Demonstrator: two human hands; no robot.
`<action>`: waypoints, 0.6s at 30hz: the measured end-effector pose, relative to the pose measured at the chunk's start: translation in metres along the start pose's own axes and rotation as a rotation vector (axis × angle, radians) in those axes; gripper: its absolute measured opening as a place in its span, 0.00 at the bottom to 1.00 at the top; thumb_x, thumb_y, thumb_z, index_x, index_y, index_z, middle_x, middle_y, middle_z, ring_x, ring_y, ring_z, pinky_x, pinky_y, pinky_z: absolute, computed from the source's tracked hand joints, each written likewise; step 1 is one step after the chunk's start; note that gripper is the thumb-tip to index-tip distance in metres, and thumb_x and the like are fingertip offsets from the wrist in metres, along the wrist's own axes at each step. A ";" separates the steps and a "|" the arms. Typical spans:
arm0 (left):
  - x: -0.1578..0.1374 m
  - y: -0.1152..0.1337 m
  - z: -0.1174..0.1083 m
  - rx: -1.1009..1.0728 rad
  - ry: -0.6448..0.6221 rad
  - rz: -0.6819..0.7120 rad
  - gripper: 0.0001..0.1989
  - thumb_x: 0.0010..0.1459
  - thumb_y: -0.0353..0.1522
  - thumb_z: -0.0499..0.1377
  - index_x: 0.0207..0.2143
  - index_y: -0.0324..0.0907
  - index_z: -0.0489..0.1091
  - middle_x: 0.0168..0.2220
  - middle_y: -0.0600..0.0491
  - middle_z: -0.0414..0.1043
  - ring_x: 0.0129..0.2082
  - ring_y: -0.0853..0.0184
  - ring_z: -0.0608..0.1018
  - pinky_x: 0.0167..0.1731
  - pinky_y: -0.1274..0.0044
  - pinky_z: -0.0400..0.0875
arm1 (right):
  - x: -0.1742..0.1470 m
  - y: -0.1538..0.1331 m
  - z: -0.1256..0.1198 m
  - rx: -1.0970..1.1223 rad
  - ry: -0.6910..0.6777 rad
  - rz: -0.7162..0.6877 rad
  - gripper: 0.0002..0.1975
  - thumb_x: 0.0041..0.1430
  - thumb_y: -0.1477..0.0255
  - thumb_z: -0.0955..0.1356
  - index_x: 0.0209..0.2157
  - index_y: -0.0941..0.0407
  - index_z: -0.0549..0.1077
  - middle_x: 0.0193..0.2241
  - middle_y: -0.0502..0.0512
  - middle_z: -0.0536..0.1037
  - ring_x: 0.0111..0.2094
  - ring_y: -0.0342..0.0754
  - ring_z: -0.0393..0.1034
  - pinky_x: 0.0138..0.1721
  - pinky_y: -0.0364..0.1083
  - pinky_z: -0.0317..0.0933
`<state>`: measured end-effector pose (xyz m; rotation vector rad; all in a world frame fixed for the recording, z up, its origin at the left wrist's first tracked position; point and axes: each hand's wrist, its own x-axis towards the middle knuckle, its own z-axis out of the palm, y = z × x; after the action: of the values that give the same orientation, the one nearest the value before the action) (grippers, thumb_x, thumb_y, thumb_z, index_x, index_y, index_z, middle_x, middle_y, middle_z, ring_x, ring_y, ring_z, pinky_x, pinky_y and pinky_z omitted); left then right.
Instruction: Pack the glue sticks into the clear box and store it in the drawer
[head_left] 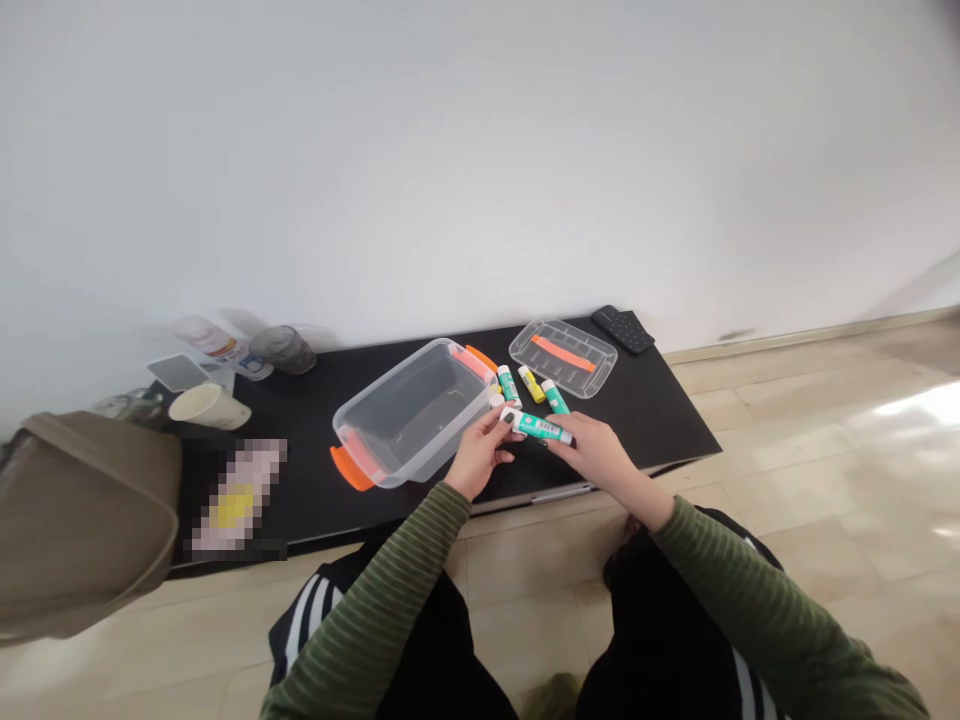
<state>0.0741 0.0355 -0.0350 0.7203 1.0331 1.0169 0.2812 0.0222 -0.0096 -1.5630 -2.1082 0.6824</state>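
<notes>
Both hands grip one green-and-white glue stick (546, 428), held level above the near part of the black table. My left hand (480, 452) pinches its white cap end between thumb and fingers. Around the other end my right hand (596, 452) is closed. Just beyond lie a second green glue stick (508, 384), a yellow one (532, 384) and another green one (556, 396), partly hidden by the held stick. To the left of them stands a clear plastic box (409, 425) without its lid, an orange handle at each end.
The clear lid (574, 378) with an orange strip lies at the back right, near a dark dotted item (624, 328). Leftward on the table (330, 385) are a paper cup (210, 407), a grey bundle (283, 349) and a white bottle (225, 345). A brown fabric item (90, 520) covers the left end.
</notes>
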 end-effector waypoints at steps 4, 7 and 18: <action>0.002 -0.004 0.001 0.074 -0.021 0.073 0.27 0.52 0.41 0.68 0.54 0.41 0.72 0.42 0.47 0.75 0.34 0.70 0.77 0.20 0.86 0.69 | 0.001 0.001 -0.002 0.166 0.000 0.039 0.14 0.59 0.66 0.69 0.46 0.52 0.78 0.39 0.52 0.81 0.38 0.47 0.74 0.41 0.43 0.63; 0.003 -0.004 0.002 0.093 -0.053 0.106 0.30 0.52 0.42 0.68 0.55 0.41 0.71 0.41 0.47 0.74 0.35 0.69 0.77 0.20 0.85 0.69 | 0.004 0.003 0.000 0.334 -0.092 0.133 0.14 0.59 0.62 0.67 0.41 0.54 0.79 0.30 0.50 0.80 0.29 0.44 0.71 0.32 0.41 0.61; 0.009 0.002 0.006 0.177 -0.082 0.086 0.27 0.54 0.43 0.65 0.54 0.41 0.71 0.31 0.53 0.70 0.28 0.72 0.74 0.18 0.86 0.66 | 0.016 -0.002 0.011 0.787 -0.497 0.336 0.15 0.63 0.57 0.65 0.32 0.56 0.66 0.24 0.51 0.79 0.15 0.37 0.63 0.15 0.36 0.48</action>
<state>0.0799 0.0441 -0.0340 0.9508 1.0370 0.9691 0.2688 0.0354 -0.0167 -1.3541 -1.5143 1.8990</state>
